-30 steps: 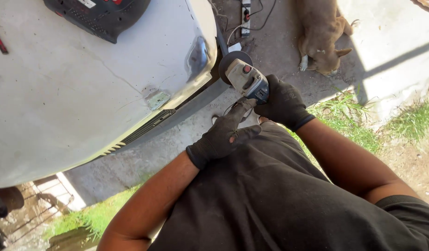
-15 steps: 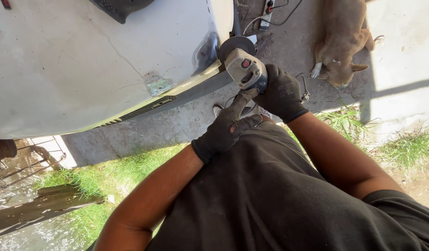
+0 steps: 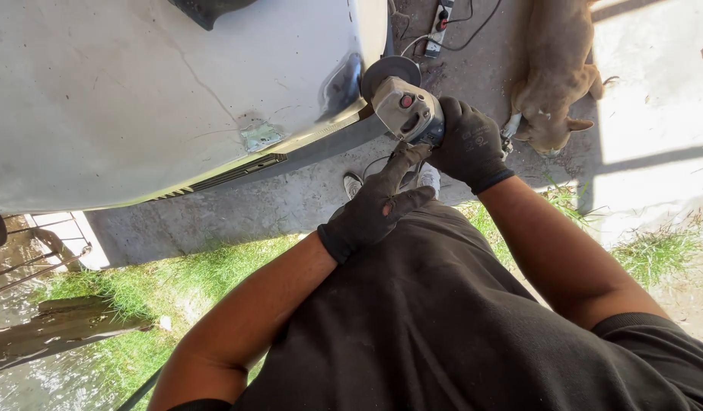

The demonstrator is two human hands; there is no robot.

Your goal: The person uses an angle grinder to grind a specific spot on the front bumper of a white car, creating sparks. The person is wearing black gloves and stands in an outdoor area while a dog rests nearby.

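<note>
A grey angle grinder (image 3: 406,108) with a red button rests its disc (image 3: 389,72) against the edge of a large white car body panel (image 3: 161,99). My right hand (image 3: 467,144), in a black glove, grips the grinder's body from behind. My left hand (image 3: 378,204), also gloved, sits just below the tool, with its fingertips touching the grinder's underside near the side handle. A bare-metal sanded patch (image 3: 344,84) shows on the panel next to the disc.
A tan dog (image 3: 558,84) lies on the concrete at the upper right. A power strip with cables (image 3: 439,21) lies beyond the panel. A black object (image 3: 207,11) sits on top of the panel. Grass (image 3: 176,281) and a metal grate (image 3: 39,243) are at the lower left.
The view has shifted, so panel and grinder sit higher and further right. Both hands stay on the grinder; the disc stays at the panel's edge.
</note>
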